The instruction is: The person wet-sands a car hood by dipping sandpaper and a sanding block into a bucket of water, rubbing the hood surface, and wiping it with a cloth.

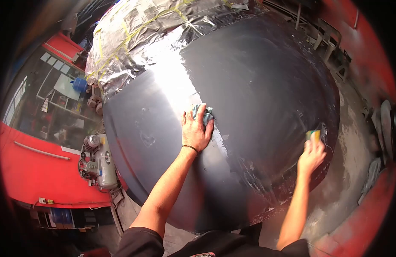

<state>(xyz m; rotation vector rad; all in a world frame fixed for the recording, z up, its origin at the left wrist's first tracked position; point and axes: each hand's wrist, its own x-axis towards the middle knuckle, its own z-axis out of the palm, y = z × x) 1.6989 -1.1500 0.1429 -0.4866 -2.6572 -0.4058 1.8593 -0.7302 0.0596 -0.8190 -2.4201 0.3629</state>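
A dark grey car hood [258,85] spreads out in front of me, its left side glossier and a bright glare strip down the middle. My left hand [197,133] rests near the middle of the hood, fingers closed over a crumpled blue-grey cloth [208,115] that partly shows between thumb and fingers. Over at the right side, my right hand [311,157] grips a yellow and green sponge [313,136] against the hood near its edge. Pale wet-looking streaks show around the sponge.
Silvery plastic sheeting [142,30] with yellow tape covers the car beyond the hood. At left stand an air compressor [104,165], a red wall [48,167] with windows, and a blue water jug [79,84]. Plastic chairs [328,36] stand at the far right, above a concrete floor [350,132].
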